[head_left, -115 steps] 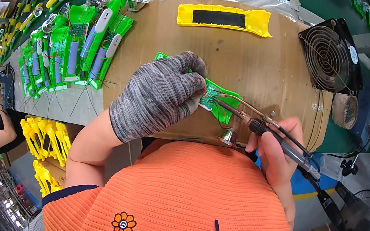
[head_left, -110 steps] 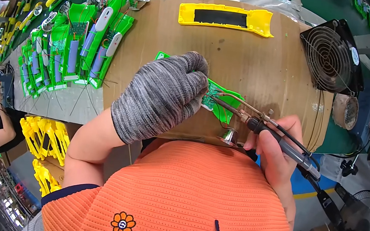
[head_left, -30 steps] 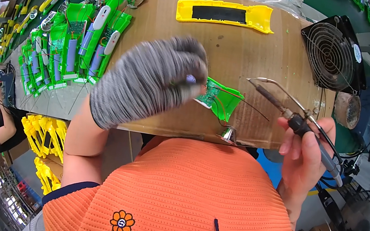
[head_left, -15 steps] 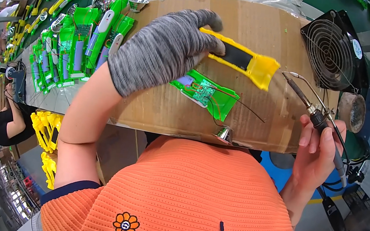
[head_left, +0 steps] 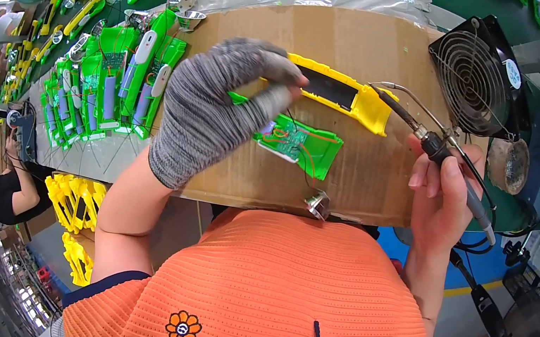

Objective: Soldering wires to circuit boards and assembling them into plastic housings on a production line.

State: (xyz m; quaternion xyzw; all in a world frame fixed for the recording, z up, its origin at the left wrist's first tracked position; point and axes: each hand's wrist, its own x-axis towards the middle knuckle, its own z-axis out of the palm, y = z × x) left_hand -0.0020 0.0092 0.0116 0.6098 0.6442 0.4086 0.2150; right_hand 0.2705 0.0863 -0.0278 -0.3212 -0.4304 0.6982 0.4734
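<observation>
My left hand, in a grey striped knit glove with bare fingertips, is over the cardboard. Its thumb and fingers come together beside a yellow plastic shell with a black inner strip; whatever they pinch is hidden. Partly beneath this hand lies a green shell holding a circuit board and wires. A shiny metal lamp cup sits below it, near the table edge. My bare right hand is closed around a soldering iron with a curved metal tube alongside, its tip close to the yellow shell's right end.
Opened green shells with purple battery cells are heaped on the left. A black fan stands at the far right, near a round worn block. Yellow shells are stacked below the left edge. A co-worker sits farther left.
My left hand has drawn left and down, and the yellow shell now lies lower on the cardboard. The soldering iron has moved left, toward that shell. The lamp cup has tipped.
</observation>
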